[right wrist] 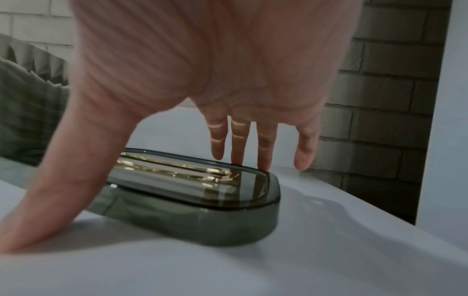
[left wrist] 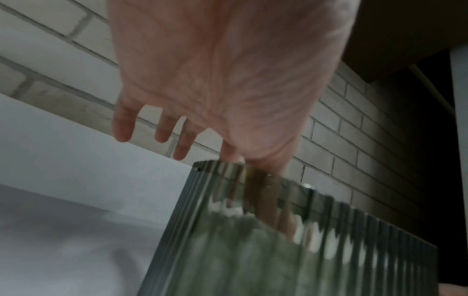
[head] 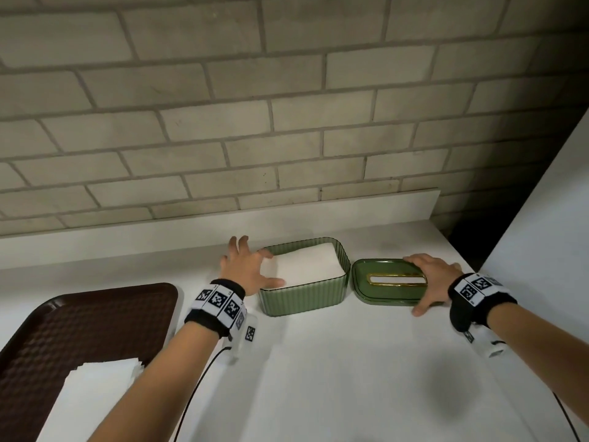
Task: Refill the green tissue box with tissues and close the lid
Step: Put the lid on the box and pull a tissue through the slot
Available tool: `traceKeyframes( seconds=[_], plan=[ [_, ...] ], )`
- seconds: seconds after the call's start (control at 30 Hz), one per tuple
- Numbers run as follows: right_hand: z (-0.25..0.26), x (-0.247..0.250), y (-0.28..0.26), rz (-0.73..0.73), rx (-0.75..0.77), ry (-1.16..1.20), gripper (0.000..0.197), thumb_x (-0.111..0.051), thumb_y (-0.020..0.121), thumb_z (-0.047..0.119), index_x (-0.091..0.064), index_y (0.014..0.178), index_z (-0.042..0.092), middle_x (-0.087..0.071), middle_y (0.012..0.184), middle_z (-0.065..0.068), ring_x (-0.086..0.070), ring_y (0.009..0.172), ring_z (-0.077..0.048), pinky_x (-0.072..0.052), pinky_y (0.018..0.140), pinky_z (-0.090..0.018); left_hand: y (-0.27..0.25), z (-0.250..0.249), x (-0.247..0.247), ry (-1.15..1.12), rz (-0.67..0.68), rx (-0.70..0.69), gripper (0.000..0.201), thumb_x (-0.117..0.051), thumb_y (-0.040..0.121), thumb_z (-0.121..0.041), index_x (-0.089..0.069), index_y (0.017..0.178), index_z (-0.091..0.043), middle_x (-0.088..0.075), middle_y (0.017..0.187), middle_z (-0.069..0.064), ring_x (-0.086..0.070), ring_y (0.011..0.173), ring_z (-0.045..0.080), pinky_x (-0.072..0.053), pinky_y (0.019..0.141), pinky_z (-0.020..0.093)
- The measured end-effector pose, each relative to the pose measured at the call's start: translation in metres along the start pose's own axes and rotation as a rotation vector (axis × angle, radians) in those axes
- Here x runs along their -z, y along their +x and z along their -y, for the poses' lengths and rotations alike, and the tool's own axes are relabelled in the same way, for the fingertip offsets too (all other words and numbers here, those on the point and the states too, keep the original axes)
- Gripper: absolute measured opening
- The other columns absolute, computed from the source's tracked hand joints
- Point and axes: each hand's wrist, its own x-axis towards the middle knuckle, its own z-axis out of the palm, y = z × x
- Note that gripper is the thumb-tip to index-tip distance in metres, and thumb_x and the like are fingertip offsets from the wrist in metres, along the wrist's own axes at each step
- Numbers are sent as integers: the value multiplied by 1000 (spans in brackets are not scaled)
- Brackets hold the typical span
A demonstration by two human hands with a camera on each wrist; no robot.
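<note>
box (head: 302,293): open, tissues (head: 306,266) inside | lid (head: 387,280): on worktop (head: 318,362) at box's 3 o'clock | left hand (head: 247,266): spread, thumb on tissues | right hand (head: 430,282): spanning lid | tray (head: 79,323): 8 o'clock

One green ribbed tissue box (head: 302,298) is counted at the centre of the worktop (head: 350,362), with one stack of white tissues (head: 306,263) inside it. One green lid (head: 387,290) with one gold-rimmed slot is seen at 3 o'clock of the box. One brown tray (head: 79,327) is counted at 8 o'clock, with one stack of loose tissues (head: 95,387) on it. Two hands are seen: one left hand (head: 245,266), one right hand (head: 432,279).
</note>
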Motion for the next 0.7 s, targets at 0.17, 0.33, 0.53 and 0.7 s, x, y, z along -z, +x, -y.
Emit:
traceKeyframes(
  seconds=[0.17,0.33,0.53,0.7],
  plan=[
    [-3,-1,0,-10,7,9,132,-87,36,59,-22,148,31,-33,147,12,-39,130,-16,-29,105,-46,13,-9,5,76,86,-9,72,-72,71,-60,-49,128,-21,-12,154,14,6,145,39,-18,113,60],
    [-3,-2,0,-14,9,8,131,-87,36,60,-24,147,32,-35,145,13,-39,130,-16,-31,103,-46,16,-10,-1,39,121,-6,57,-75,73,-51,-57,118,-20,-15,153,13,6,146,38,-19,112,60],
    [-4,-3,0,-19,11,2,128,-87,39,59,-24,147,31,-35,145,12,-39,129,-16,-31,104,-47,15,-11,-2,-37,14,-15,18,-78,75,-32,-70,88,-23,-25,149,6,-2,146,33,-21,111,56],
    [3,4,1,-10,31,-48,129,-87,38,58,-23,148,32,-36,146,10,-41,129,-16,-30,104,-45,15,-10,-4,-43,-9,-37,7,-73,79,-26,-69,84,-27,-30,144,3,-9,144,31,-22,109,56]
  ],
)
